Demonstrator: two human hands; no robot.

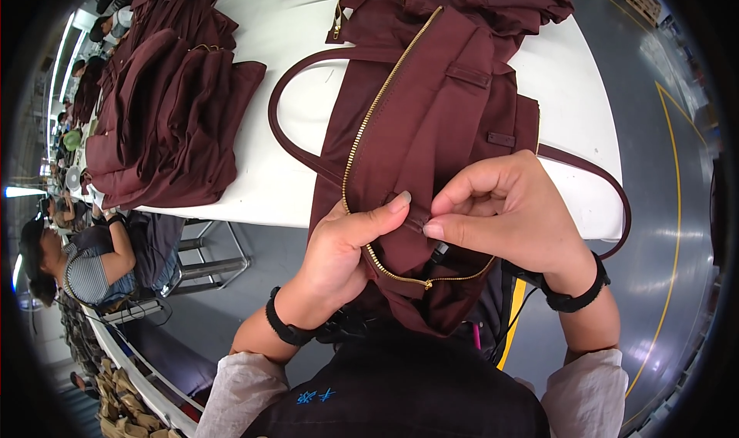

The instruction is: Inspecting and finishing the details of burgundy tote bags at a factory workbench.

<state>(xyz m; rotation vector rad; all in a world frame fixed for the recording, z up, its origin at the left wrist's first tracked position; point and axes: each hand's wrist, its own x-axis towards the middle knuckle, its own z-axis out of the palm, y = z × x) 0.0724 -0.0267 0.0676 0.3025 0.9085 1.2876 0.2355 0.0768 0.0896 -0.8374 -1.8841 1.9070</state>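
Note:
A maroon fabric bag (392,134) lies over the near edge of the white table, and part of it hangs down toward me. Its long brass zipper (362,134) curves along the opening, and the slider (428,284) is near the bottom. My left hand (339,249) grips the zippered edge, its thumb lying on top of the fabric. Beside that thumb, a small maroon tab (416,219) is sewn to the bag. My right hand (512,219) pinches thumb and fingers together at the tab's end; whatever is between the fingertips is hidden.
Stacked maroon bags (169,122) sit at the table's left, and more maroon pieces (493,3) lie at the far side. Handle loops (281,107) spread across the white table (262,168). A seated person (96,265) is at left. A grey floor (639,168) with yellow lines runs right.

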